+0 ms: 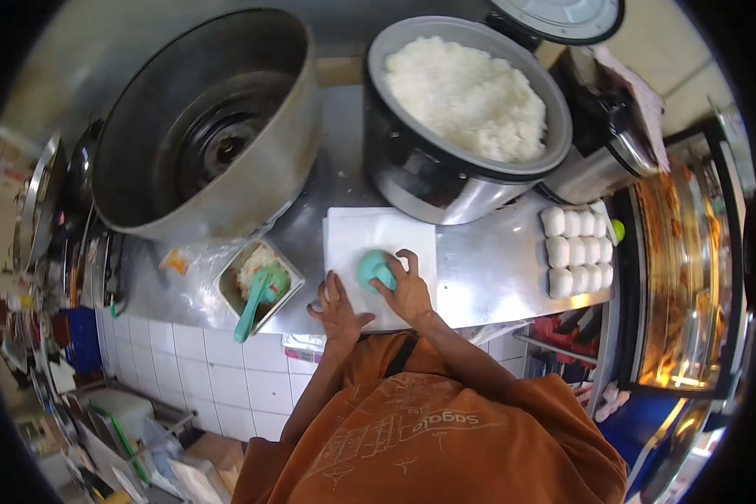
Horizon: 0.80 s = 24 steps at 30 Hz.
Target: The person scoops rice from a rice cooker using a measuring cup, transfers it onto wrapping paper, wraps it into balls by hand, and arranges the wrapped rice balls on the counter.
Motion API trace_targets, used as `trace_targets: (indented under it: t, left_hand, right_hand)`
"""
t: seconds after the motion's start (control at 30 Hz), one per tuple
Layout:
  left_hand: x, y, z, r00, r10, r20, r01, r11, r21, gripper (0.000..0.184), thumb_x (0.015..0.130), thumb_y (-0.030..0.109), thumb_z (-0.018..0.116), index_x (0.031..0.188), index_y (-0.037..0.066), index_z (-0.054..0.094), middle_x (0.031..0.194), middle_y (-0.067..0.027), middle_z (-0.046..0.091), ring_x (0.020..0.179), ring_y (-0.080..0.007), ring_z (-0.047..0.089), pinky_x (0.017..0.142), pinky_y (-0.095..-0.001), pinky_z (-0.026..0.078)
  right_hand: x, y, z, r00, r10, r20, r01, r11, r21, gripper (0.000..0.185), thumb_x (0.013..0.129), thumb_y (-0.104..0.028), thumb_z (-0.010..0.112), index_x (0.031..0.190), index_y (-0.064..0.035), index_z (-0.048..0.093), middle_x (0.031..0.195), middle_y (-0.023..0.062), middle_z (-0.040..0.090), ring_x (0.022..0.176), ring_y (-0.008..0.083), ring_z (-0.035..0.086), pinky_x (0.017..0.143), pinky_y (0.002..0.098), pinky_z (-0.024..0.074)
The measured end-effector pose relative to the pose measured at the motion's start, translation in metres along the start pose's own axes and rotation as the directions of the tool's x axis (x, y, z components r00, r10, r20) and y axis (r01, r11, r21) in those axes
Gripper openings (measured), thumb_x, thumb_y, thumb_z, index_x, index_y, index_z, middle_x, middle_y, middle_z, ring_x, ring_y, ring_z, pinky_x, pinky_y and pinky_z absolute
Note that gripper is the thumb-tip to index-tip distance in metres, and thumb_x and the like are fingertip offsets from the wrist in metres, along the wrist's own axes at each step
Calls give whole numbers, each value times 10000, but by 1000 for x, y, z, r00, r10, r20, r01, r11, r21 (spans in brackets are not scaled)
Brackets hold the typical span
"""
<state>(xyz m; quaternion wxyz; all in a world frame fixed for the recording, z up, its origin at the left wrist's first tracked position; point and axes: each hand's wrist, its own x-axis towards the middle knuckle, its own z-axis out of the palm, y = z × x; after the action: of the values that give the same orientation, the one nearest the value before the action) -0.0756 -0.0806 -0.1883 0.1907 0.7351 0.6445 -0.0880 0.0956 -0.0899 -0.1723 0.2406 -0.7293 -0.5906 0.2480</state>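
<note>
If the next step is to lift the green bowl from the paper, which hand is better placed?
Probably the right hand: its thumb and fingers are at the green bowl. The left hand is spread at the left edge of the paper, apart from the bowl.

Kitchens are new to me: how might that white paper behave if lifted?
The white paper is probably light and floppy, looking thin and flat. Offset edges at its upper left corner suggest layers that might slide apart.
</note>
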Motion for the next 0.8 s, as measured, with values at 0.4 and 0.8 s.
trace_targets:
  t: [0.4, 0.8]
  left_hand:
    - [-9, -34, -6, 909, 383, -167, -417, 856, -305, 425, 736, 212, 842, 1115, 113, 679, 1219, -45, 626, 1220, -285, 529, 994, -485, 396]
    - [14, -34, 0, 854, 476, -210, -520, 791, -322, 95, 902, 154, 658, 848, 104, 718, 931, -51, 675, 962, -300, 626, 858, -451, 475]
  right_hand:
    - [-25, 177, -102, 580, 364, -728, -360, 917, 172, 593, 941, -279, 693, 1391, 32, 463, 1308, 318, 416, 1190, 473, 510, 1036, 482, 433]
    - [-53, 69, -50, 945, -325, -28, 321, 942, -95, 397, 842, -148, 716, 1215, -42, 632, 1235, 160, 623, 1201, 377, 557, 1037, 446, 466]
